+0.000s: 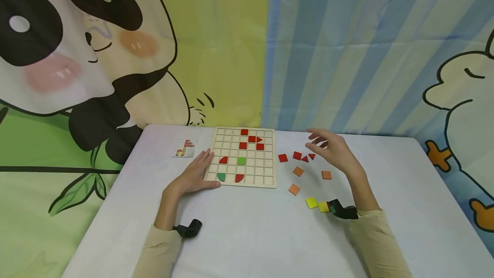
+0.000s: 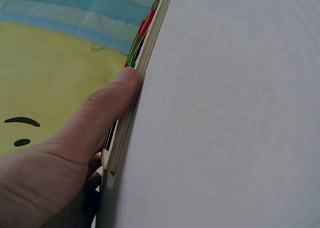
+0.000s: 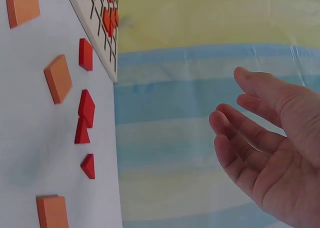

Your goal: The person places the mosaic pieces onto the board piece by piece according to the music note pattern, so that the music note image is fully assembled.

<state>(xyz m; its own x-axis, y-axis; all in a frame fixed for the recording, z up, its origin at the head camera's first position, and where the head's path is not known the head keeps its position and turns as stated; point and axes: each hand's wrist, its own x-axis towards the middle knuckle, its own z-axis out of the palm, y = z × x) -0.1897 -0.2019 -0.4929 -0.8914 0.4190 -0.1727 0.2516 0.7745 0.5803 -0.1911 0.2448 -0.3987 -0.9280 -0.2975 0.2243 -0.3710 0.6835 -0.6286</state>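
My left hand (image 1: pixel 194 171) rests at the left side of a wooden grid board (image 1: pixel 256 170), fingers extended along its edge. In the left wrist view the thumb (image 2: pixel 107 105) lies against the board's rim. On the grid sit several red squares (image 1: pixel 243 145), a red triangle (image 1: pixel 259 140), red quarter-circles (image 1: pixel 239 178), a green square (image 1: pixel 241 161) and a green quarter-circle (image 1: pixel 221 176). My right hand (image 1: pixel 329 147) hovers over the table's right side, fingers loosely bent and holding nothing. Just left of it lie loose red squares (image 1: pixel 283 158) and two small red triangles (image 1: pixel 311 156).
A small pattern card (image 1: pixel 184 148) lies left of the board. Orange squares (image 1: pixel 294 189) and yellow squares (image 1: pixel 311 203) are spread on the white table (image 1: pixel 247 235) right of the board. A printed curtain (image 1: pixel 328 55) hangs behind the table's back edge.
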